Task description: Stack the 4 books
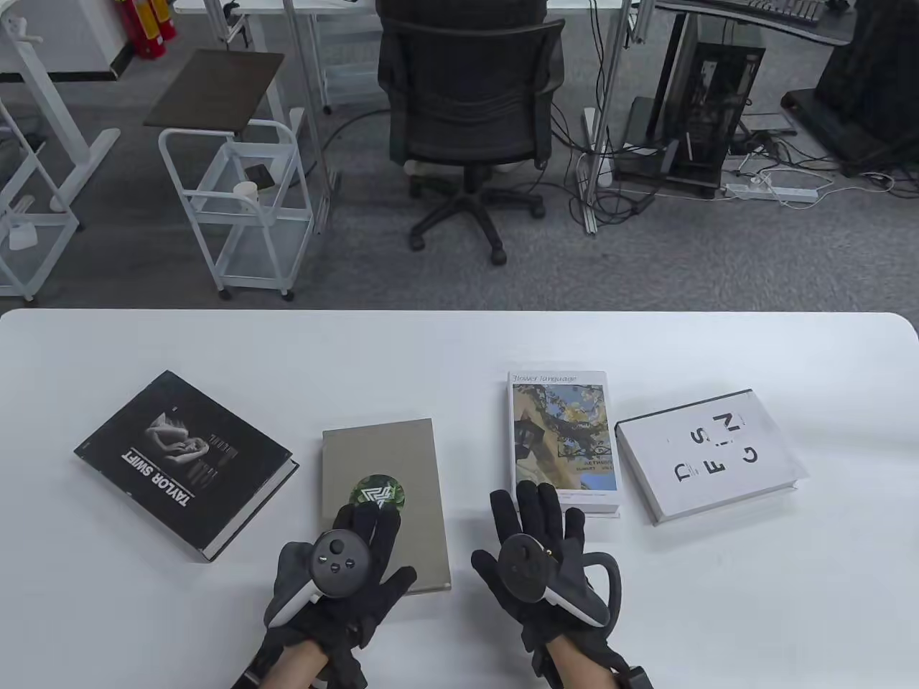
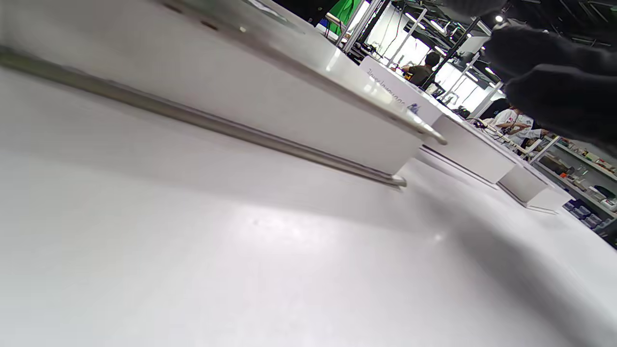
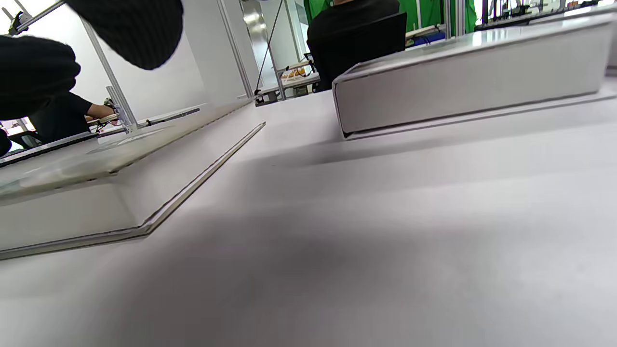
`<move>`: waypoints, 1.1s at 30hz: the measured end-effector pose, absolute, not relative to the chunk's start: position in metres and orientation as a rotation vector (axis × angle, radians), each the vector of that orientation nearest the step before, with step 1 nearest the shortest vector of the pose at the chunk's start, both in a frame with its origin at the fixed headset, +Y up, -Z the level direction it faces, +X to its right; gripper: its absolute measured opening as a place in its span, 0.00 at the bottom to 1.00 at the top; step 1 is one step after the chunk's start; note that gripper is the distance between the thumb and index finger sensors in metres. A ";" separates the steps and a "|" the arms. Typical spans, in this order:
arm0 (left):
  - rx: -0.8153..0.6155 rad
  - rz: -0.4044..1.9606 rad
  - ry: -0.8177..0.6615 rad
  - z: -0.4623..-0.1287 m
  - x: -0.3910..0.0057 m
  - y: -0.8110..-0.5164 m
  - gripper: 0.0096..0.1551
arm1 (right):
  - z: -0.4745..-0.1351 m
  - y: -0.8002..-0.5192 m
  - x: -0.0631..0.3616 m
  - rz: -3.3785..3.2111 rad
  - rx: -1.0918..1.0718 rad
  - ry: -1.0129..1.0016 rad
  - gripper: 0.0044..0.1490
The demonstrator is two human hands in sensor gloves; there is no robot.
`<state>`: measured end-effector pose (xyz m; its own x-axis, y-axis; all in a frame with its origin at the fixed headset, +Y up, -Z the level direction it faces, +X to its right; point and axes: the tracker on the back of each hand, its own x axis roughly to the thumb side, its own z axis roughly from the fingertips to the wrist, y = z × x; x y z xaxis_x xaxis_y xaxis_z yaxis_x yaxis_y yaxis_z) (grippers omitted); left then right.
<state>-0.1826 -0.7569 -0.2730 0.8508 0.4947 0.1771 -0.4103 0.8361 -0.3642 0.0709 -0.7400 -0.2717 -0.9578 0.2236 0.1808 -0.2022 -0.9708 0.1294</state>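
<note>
Four books lie apart on the white table (image 1: pixel 459 344). From left to right they are a black Taylor Swift book (image 1: pixel 185 463), a grey-tan book (image 1: pixel 384 466) with a round green sticker, a "flower language" book (image 1: pixel 563 438) and a white book (image 1: pixel 707 456) with black letters. My left hand (image 1: pixel 355 535) is spread open over the near end of the grey-tan book (image 2: pixel 289 111); I cannot tell whether it touches. My right hand (image 1: pixel 538 524) is spread open, its fingertips at the near edge of the flower language book (image 3: pixel 72 193). The white book (image 3: pixel 462 91) lies to its right.
Beyond the table's far edge stand a black office chair (image 1: pixel 470 93) and a white wire cart (image 1: pixel 237 208). Bare table top lies to the right of my right hand and in front of the black book.
</note>
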 end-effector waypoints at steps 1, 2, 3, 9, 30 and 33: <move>-0.330 0.494 -0.271 -0.272 -0.182 -0.757 0.47 | -0.272 -0.742 0.072 2.901 0.279 0.173 0.52; -0.334 0.496 -0.271 -0.271 -0.182 -0.758 0.47 | -0.273 -0.742 0.072 2.900 0.278 0.181 0.52; -0.341 0.493 -0.269 -0.270 -0.182 -0.758 0.47 | -0.273 -0.743 0.073 2.898 0.273 0.186 0.51; -0.335 0.499 -0.260 -0.270 -0.185 -0.757 0.47 | -0.276 -0.740 0.078 2.861 0.235 0.173 0.51; -0.328 0.549 -0.240 -0.269 -0.192 -0.751 0.48 | -0.278 -0.727 0.104 2.971 0.095 0.062 0.48; -0.331 0.554 -0.243 -0.268 -0.192 -0.751 0.48 | -0.282 -0.722 0.123 3.006 0.013 0.084 0.48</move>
<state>-0.1916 -0.7513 -0.2683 0.8240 0.5499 0.1364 -0.4726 0.7999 -0.3700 0.1231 -0.7220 -0.2817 -0.9909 0.1347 0.0050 -0.1342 -0.9894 0.0563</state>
